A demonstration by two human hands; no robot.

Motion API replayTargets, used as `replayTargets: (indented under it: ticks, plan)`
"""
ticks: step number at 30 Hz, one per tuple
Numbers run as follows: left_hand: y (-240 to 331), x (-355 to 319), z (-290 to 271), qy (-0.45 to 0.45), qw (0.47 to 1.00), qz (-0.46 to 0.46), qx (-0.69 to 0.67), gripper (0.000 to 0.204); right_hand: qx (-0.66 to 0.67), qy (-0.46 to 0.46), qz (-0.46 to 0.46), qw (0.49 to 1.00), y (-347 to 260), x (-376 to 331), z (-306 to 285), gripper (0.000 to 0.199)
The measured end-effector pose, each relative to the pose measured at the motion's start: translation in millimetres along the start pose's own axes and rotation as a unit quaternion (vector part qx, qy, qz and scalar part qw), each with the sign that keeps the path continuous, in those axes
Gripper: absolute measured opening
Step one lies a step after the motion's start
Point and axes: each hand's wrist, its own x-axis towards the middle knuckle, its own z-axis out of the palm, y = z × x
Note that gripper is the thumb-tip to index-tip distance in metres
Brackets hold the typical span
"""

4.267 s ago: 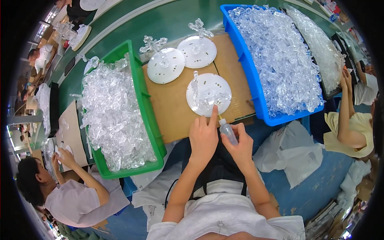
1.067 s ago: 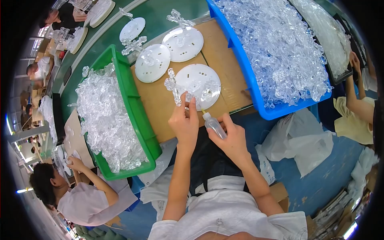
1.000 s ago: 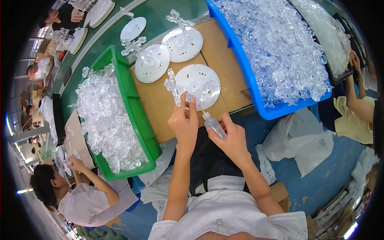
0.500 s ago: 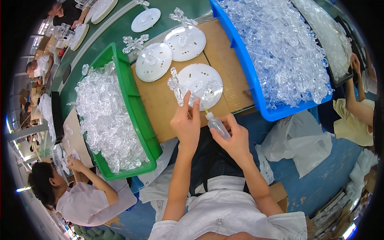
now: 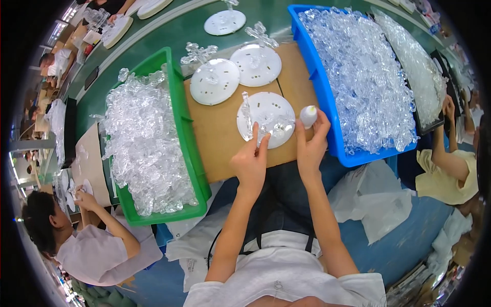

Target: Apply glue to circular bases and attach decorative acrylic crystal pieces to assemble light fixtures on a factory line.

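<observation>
My left hand [image 5: 250, 165] is over the near edge of a white round disc [image 5: 266, 105], its thumb and forefinger closed on a clear plastic piece [image 5: 246, 116] that stands up past the fingertips. On that disc, just right of the fingers, sits a clear plastic cluster [image 5: 283, 128]. My right hand [image 5: 313, 151] grips a small squeeze bottle [image 5: 308, 117] with a yellowish tip, held upright at the disc's right side. Behind are two more white discs, the left [image 5: 215, 94] and the right [image 5: 258, 65], each bearing a clear cross-shaped part.
A green bin [image 5: 185, 138] of clear plastic pieces stands left, a blue bin [image 5: 318, 77] of similar pieces right. Brown cardboard [image 5: 212, 140] lies between them. Another white disc [image 5: 225, 24] sits farther back. Co-workers sit left [image 5: 97, 250] and right [image 5: 447, 163].
The bottle has moved up and right, away from the left hand, and turned from slanting to upright. The clear piece in my left hand is now over the disc's left side. The view has shifted.
</observation>
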Motion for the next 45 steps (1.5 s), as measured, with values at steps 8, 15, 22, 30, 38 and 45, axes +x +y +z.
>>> replayTargets:
  ticks: [8, 15, 22, 30, 38, 45]
  plan:
    - [-8.1, -4.0, -3.8, -0.031, 0.998, -0.038, -0.05, 0.038, -0.085, -0.036, -0.001, 0.996, 4.5, -6.2, -7.9, 0.066]
    - [-31.0, -21.6, -28.5, 0.053, 0.997, 0.023, -0.061, 0.031, -0.142, -0.123, 0.045, 0.981, -63.8, -33.7, -70.5, 0.038]
    - [-56.9, -15.8, -24.7, 0.075, 0.995, 0.055, -0.045, 0.024, -0.33, -0.297, -0.46, 0.769, -169.5, 67.2, -7.0, 0.039]
    - [-52.2, -12.0, -26.9, 0.071, 0.995, 0.031, -0.065, 0.019, -0.331, -0.475, -0.648, 0.495, -165.9, 140.2, 36.1, 0.009]
    - [-50.0, -8.8, -32.2, 0.076, 0.996, 0.045, -0.023, 0.013, -0.427, -0.353, -0.452, 0.699, -259.7, 315.0, 95.5, 0.024]
    - [-44.5, -8.5, -26.5, 0.069, 0.997, 0.036, 0.017, 0.016, -0.509, -0.419, -0.388, 0.644, -118.1, 385.9, 271.8, 0.04]
